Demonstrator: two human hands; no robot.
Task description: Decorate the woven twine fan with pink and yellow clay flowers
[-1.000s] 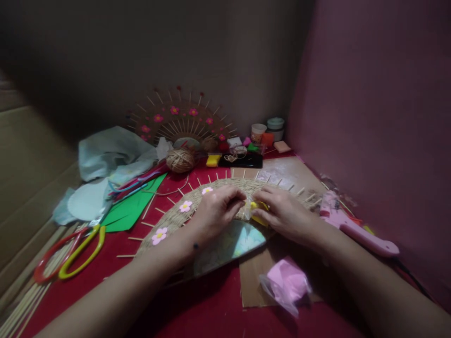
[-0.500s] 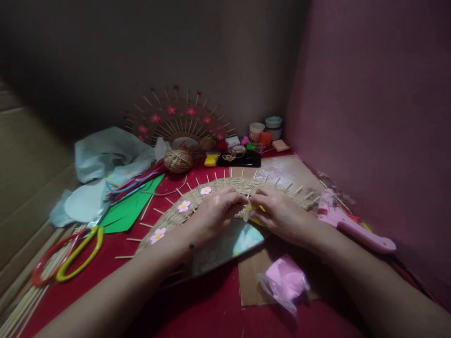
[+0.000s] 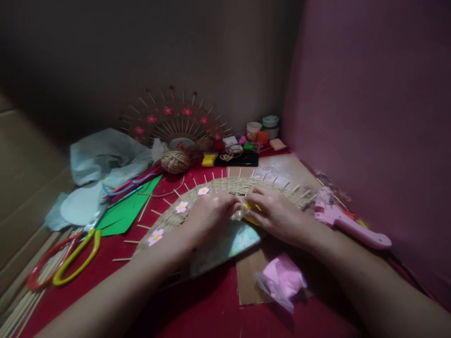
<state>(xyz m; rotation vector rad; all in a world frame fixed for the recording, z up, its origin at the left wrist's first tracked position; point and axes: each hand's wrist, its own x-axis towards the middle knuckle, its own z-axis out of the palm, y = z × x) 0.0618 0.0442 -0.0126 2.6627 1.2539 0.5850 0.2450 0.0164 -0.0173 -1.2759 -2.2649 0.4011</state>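
Both hands meet over a half-round woven twine fan [image 3: 160,224] with thin sticks poking out around its edge. Between them is a small packet of yellow clay [image 3: 251,217] in a clear plastic wrapper [image 3: 239,211]. My right hand [image 3: 276,211] is closed on the yellow packet. My left hand [image 3: 211,213] pinches the plastic at its left side. Pink flowers with yellow centres, one being a flower [image 3: 181,207], lie on the woven band left of my hands. The fan's pale patterned base [image 3: 225,244] shows below them.
Pink clay [image 3: 283,277] in clear plastic lies on cardboard [image 3: 248,277] in front. A pink glue gun [image 3: 347,223] rests at right. Scissors [image 3: 93,253], green sheet [image 3: 123,211] and sticks [image 3: 21,300] are left. A twine ball [image 3: 175,161], phone [image 3: 239,159] and flowered fan [image 3: 178,115] stand behind.
The view has shifted slightly. My hands still work at the yellow clay packet, and the clear plastic between them has changed shape, now bunched nearer my left fingertips.
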